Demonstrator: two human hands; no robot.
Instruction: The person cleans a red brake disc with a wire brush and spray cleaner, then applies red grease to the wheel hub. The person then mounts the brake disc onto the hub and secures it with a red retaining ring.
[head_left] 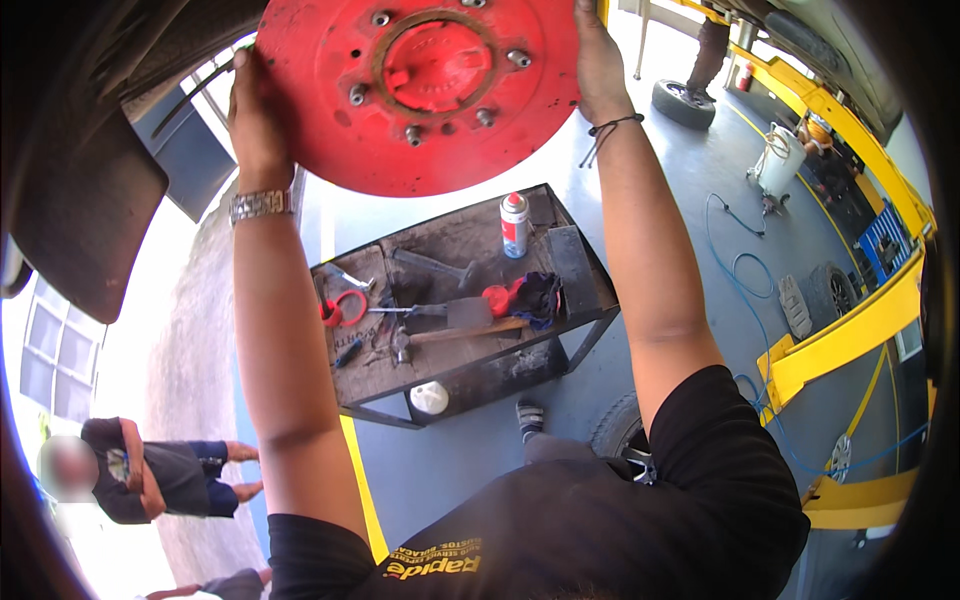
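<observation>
A red-painted brake disc [330, 130] with metal studs around its hub fills the top middle, above a tool cart. Both of my arms reach up to it. My left hand [262, 125] grips its left edge, thumb pointing up along the rim. On the opposite edge, my right hand [602, 75] is pressed, its fingers partly cut off by the frame's top. Whether the disc rests on anything behind it cannot be seen.
Below the disc stands a cart [370, 365] carrying a hammer [402, 345], a spray can [514, 226] and loose tools. A yellow lift arm [830, 325] and blue hose [752, 275] lie right. One person [170, 470] stands left; another sits far right.
</observation>
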